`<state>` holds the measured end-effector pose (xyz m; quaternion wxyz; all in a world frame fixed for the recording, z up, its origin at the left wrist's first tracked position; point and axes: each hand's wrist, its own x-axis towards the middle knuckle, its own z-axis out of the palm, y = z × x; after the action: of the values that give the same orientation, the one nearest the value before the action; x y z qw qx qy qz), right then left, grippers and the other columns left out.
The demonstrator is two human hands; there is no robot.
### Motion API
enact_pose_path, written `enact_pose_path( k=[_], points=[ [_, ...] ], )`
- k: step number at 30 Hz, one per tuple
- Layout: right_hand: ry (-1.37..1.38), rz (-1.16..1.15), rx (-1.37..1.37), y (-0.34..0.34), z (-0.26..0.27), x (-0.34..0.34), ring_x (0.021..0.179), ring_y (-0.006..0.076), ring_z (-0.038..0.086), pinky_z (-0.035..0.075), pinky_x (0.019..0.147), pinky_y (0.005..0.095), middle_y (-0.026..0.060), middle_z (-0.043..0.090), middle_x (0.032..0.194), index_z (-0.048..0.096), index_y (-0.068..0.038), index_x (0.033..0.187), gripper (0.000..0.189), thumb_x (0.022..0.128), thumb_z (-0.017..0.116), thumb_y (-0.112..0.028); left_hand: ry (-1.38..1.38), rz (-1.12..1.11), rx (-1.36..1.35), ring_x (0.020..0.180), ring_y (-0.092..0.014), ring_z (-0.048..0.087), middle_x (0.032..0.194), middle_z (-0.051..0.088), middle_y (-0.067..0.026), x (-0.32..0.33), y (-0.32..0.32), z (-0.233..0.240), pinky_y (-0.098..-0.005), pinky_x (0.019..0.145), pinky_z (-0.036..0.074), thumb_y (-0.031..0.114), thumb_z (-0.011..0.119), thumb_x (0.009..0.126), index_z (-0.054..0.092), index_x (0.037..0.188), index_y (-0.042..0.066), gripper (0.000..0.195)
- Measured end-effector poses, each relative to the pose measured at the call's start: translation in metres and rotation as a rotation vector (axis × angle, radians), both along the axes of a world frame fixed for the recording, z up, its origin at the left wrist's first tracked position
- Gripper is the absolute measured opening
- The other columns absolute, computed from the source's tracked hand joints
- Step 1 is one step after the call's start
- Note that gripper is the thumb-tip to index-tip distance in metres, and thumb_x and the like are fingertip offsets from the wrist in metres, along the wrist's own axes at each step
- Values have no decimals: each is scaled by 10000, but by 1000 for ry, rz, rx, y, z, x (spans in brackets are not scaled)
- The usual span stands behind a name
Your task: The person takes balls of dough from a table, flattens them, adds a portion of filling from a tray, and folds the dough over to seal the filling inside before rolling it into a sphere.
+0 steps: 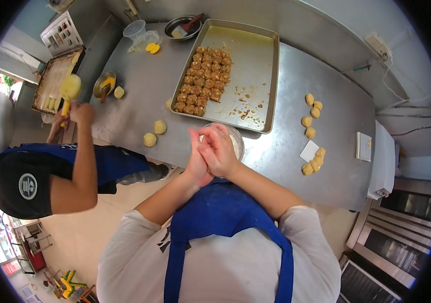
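Note:
My left hand (pixel 197 163) and my right hand (pixel 220 151) are pressed together palm to palm, the fingers folded over each other. Whatever may lie between the palms is hidden. Below them, partly covered, is a round bowl (pixel 237 143) holding a white powder that looks like flour. Just beyond stands a large metal sheet pan (pixel 253 49), with rows of seasoned minced-filling balls (pixel 204 77) on its left half and loose crumbs on its right. Two pale dough balls (pixel 154 132) rest left of my hands, and another peeks out by the pan's left edge.
Several dough pieces (pixel 306 121) and a white scraper (pixel 309 151) lie on the steel table (pixel 276 166) at right. At left, a co-worker (pixel 63 163) holds a yellow-handled tool (pixel 65 110) near a baking tray (pixel 50 83). Bowls with brushes (pixel 105 91) stand at the left and back.

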<state>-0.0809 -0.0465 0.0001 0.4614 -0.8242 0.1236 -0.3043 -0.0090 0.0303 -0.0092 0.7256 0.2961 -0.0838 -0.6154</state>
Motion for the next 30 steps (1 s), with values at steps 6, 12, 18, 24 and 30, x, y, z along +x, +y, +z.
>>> enact_pose_path(
  k=[6, 12, 18, 24, 30],
  points=[
    [-92, -73, -26, -7, -41, -1, 1001, 303, 593, 422, 947, 420, 195, 656, 981, 640, -41, 1080, 310, 847, 558, -228, -183, 21, 115, 1309, -195, 456, 1384, 483, -62, -19, 6, 15, -360, 1081, 386, 785, 188, 902, 446, 1373, 120, 855],
    [50, 66, 827, -26, -24, 6, 684, 97, 480, 402, 641, 261, 45, 642, 1089, 502, -89, 1326, 467, 992, 346, -376, 236, -271, 172, 1360, -230, 414, 1494, 402, -63, -5, -4, -8, -393, 1116, 346, 864, 218, 823, 306, 1505, 142, 997],
    [-87, 24, -121, -32, 29, 12, 634, 154, 513, 416, 590, 285, 19, 644, 915, 707, -85, 927, 218, 877, 608, -274, 217, -291, 64, 1341, -208, 438, 1431, 460, -98, 31, 9, -12, -398, 1094, 377, 864, 261, 816, 371, 1460, 141, 974],
    [237, 153, -75, -41, 2, 32, 662, 240, 616, 493, 626, 338, 64, 654, 740, 714, -64, 886, 208, 759, 786, -214, 344, 87, 59, 1334, -309, 449, 1463, 442, -127, 55, 29, -27, -490, 1108, 357, 696, 320, 938, 409, 1430, 111, 769],
    [579, -181, -156, -107, -85, 118, 642, 277, 639, 500, 593, 383, 95, 646, 692, 589, -73, 762, 419, 720, 795, -435, 65, 372, 512, 1216, -216, 546, 1302, 577, -81, 55, 54, -68, -398, 1035, 430, 288, 558, 995, 505, 1325, 50, 410]
  ],
)
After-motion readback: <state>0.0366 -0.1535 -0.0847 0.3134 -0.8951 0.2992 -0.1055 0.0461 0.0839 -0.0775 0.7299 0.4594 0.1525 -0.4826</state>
